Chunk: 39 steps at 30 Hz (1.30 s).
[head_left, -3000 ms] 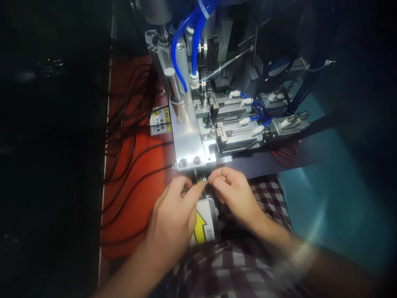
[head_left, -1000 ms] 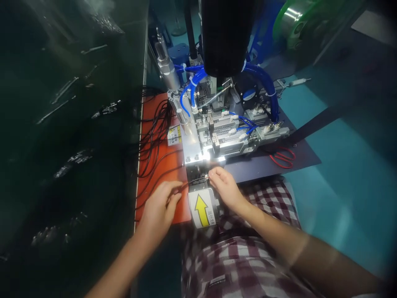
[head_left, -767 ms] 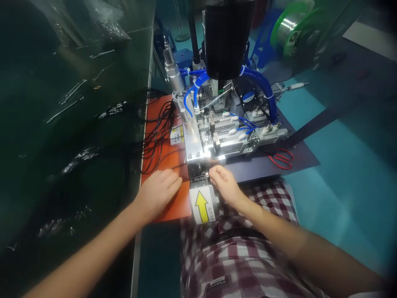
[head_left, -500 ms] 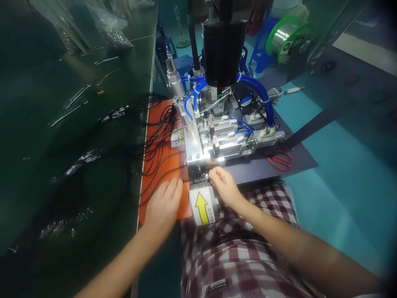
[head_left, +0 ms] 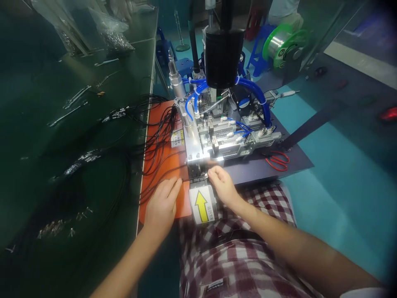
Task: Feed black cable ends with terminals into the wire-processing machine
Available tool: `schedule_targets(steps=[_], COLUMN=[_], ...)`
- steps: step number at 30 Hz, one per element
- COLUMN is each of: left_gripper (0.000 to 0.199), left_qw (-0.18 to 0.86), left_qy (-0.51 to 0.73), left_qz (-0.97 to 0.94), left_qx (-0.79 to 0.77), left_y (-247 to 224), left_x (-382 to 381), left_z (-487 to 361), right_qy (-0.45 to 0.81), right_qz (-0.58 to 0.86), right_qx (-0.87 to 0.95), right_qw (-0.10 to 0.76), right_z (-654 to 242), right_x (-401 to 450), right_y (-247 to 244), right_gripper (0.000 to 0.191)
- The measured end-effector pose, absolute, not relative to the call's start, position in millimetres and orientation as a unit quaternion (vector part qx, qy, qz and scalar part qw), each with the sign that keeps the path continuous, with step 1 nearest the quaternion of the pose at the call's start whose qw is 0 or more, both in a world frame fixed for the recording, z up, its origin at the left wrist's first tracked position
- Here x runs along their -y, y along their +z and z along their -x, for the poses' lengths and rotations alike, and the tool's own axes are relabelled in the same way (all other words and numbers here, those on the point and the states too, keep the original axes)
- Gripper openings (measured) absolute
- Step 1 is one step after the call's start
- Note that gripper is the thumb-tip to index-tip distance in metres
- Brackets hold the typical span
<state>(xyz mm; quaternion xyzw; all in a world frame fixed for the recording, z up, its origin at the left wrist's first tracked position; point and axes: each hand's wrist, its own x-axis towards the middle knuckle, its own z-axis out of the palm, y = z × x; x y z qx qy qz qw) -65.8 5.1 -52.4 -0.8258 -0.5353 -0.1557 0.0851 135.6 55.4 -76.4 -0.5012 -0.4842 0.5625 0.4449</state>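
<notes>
Cable (head_left: 185, 180) pinched in left grip (head_left: 161, 203) crosses orange sheet (head_left: 183, 206); right grip (head_left: 223, 186) clamps its metal end (head_left: 206, 176); teal floor (head_left: 322, 198) beyond.

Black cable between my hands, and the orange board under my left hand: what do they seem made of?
Black cable: probably rubber or plastic sheathing, dull black, judging by its even, dark surface; the core is hidden. Orange board: smooth, even colour, so perhaps painted metal or plastic; the picture leaves it open.
</notes>
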Motion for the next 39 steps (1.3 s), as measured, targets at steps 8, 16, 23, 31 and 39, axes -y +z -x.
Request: schedule_targets(steps=[8, 16, 23, 31, 39], left_gripper=[0.045, 0.042, 0.043, 0.043, 0.043], left_qw=[0.101, 0.106, 0.108, 0.074, 0.016], left_qy=[-0.171, -0.183, -0.198, -0.206, -0.240], left_qz=[0.822, 0.816, 0.813, 0.806, 0.800], left_qx=[0.534, 0.538, 0.537, 0.550, 0.549], left_y=[-49, -47, -52, -60, -50], left_x=[-6, -6, -8, -3, -59], left_z=[62, 59, 62, 65, 72], right_qy=[0.518, 0.539, 0.569, 0.584, 0.583], right_qz=[0.559, 0.576, 0.576, 0.595, 0.619], right_qx=[0.475, 0.445, 0.428, 0.398, 0.385], right_qw=[0.441, 0.424, 0.401, 0.381, 0.359], right_z=[-184, -227, -225, -224, -236], right_x=[-43, -4, -5, -7, 13], right_y=[-100, -121, -119, -118, -136], right_gripper=[0.038, 0.045, 0.048, 0.049, 0.055])
